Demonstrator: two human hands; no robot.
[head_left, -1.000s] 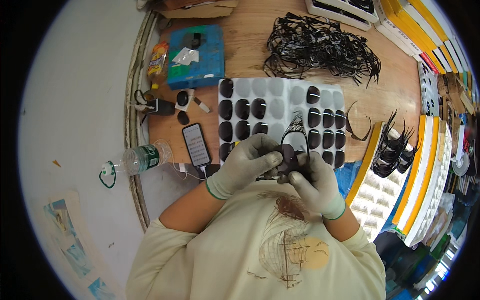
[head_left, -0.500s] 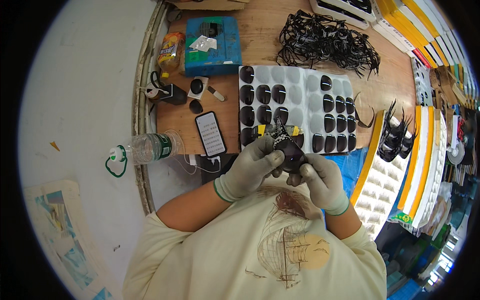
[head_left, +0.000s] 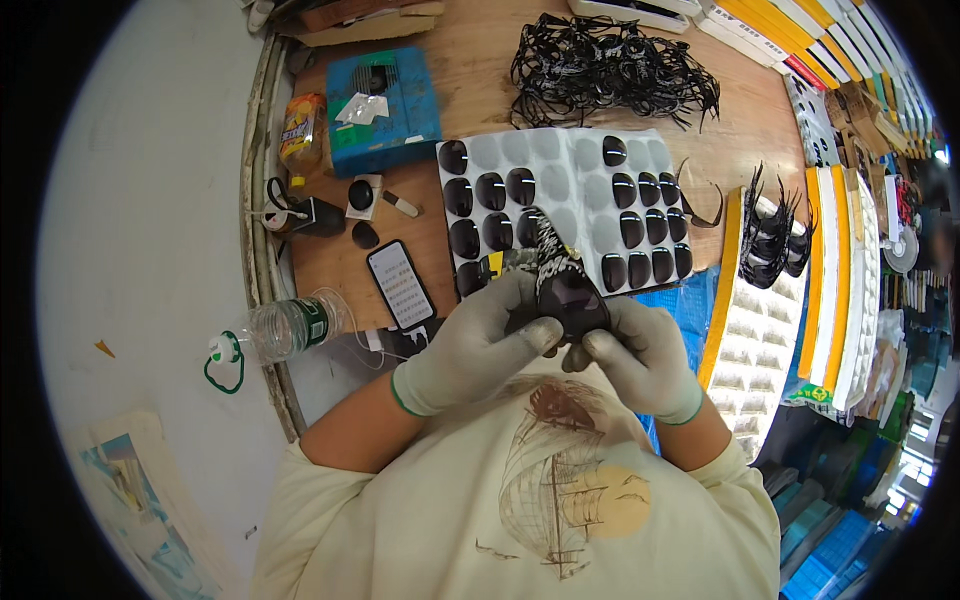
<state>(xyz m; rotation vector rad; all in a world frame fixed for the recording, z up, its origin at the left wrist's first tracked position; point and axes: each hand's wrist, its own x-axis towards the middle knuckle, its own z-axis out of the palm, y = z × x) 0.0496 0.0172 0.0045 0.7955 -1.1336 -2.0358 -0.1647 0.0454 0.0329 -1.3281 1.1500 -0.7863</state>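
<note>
Both hands wear grey gloves with green cuffs and meet in front of my chest. Between them is a pair of sunglasses [head_left: 572,303] with dark lenses and a black-and-white patterned part pointing up and away. My left hand [head_left: 490,335] closes on its left side, thumb pressed at the lower edge. My right hand [head_left: 640,350] pinches its right side. Beyond the hands lies a white tray [head_left: 566,222] with rows of round pockets, many holding dark lenses [head_left: 631,229]. A yellow-and-black item [head_left: 497,262] on the tray is partly hidden by my left hand.
Left on the wooden table are a phone [head_left: 399,284], a blue box [head_left: 382,110], an orange drink bottle [head_left: 302,135] and a black box [head_left: 318,217]. A clear water bottle [head_left: 285,330] lies at the edge. Black frame parts [head_left: 615,70] pile up behind; white trays [head_left: 762,340] stand right.
The view has shifted, so the table things sit further left. The sunglasses are tilted slightly differently, and both hands keep hold of them, now looking nearer.
</note>
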